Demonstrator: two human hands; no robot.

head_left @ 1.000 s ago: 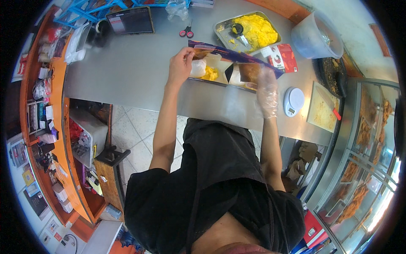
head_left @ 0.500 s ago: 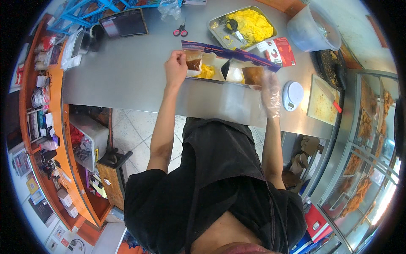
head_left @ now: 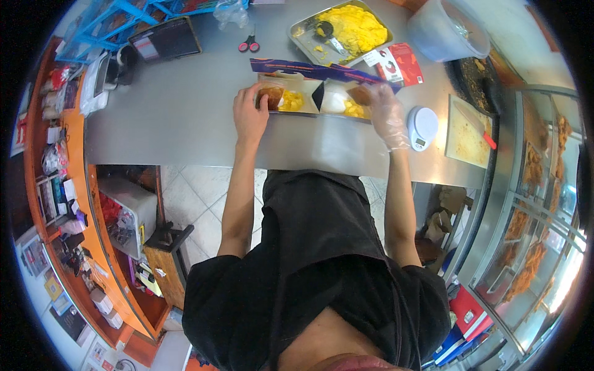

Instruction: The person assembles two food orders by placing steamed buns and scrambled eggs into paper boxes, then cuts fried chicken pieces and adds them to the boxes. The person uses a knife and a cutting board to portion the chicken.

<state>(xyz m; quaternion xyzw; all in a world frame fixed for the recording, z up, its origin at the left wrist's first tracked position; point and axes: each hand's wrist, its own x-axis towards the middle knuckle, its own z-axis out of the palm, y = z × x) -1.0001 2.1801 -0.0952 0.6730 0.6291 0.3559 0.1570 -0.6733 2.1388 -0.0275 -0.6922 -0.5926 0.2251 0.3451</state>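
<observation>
Two open food boxes, a left box (head_left: 307, 110) and a right box (head_left: 365, 117), stand side by side with dark purple lids folded back. Scrambled egg (head_left: 292, 101) and something white lie in the left one; the right one holds a white mound (head_left: 335, 99) and more yellow egg (head_left: 354, 109). My bare left hand (head_left: 250, 117) pinches a clear packet of brown sauce (head_left: 270, 96) at the left box's left end. My right hand (head_left: 388, 116), in a clear plastic glove and slightly blurred, grips a second brown sauce packet (head_left: 359, 94) at the right box's right end.
Behind the boxes are a metal tray (head_left: 299, 41) of egg with a black scoop (head_left: 325, 29), a red-and-white carton (head_left: 402, 65) and scissors (head_left: 249, 44). To the right sit a white scale (head_left: 423, 123), a cutting board (head_left: 461, 139) with a red-handled knife (head_left: 489, 140), and a plastic tub (head_left: 442, 34).
My left hand has lowered its sauce packet from above into the left box's end. My right hand has shifted slightly inward, its packet still at the right box. The whole view has shifted a little.
</observation>
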